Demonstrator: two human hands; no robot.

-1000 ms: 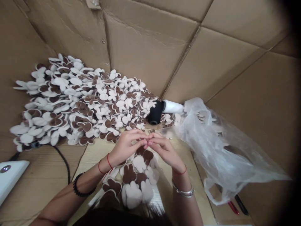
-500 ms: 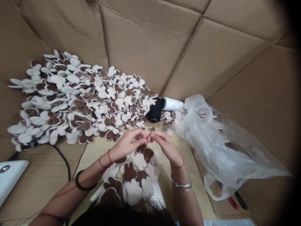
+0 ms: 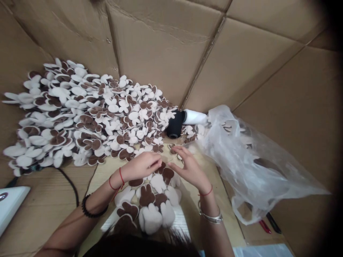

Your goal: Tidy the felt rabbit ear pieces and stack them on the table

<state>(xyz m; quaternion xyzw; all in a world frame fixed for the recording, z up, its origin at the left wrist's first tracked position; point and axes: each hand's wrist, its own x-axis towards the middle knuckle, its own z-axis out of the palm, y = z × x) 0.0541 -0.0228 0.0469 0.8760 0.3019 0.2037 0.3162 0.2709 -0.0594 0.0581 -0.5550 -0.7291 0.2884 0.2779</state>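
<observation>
My left hand [image 3: 144, 165] is closed in a pinch above the board, and whatever lies between its fingertips is too small to make out. To its right, my right hand [image 3: 189, 169] has thumb and fingers spread, with nothing visible in it. Below both hands, several brown and cream rabbit-head felt pieces [image 3: 147, 195] lie on the pale board [image 3: 211, 214]. Beyond them a large heap of similar pieces [image 3: 88, 121] spreads to the left.
A black thread cone [image 3: 174, 125] and a white thread roll [image 3: 196, 117] stand at the cardboard wall [image 3: 160, 50]. On the right lies a clear plastic bag [image 3: 241, 171], near red and black handles [image 3: 264, 226]. A white device [image 3: 12, 205] sits at the left edge.
My hands have moved apart from where their fingertips met. The right hand has opened and its fingers are spread; the left remains pinched. The view has shifted slightly.
</observation>
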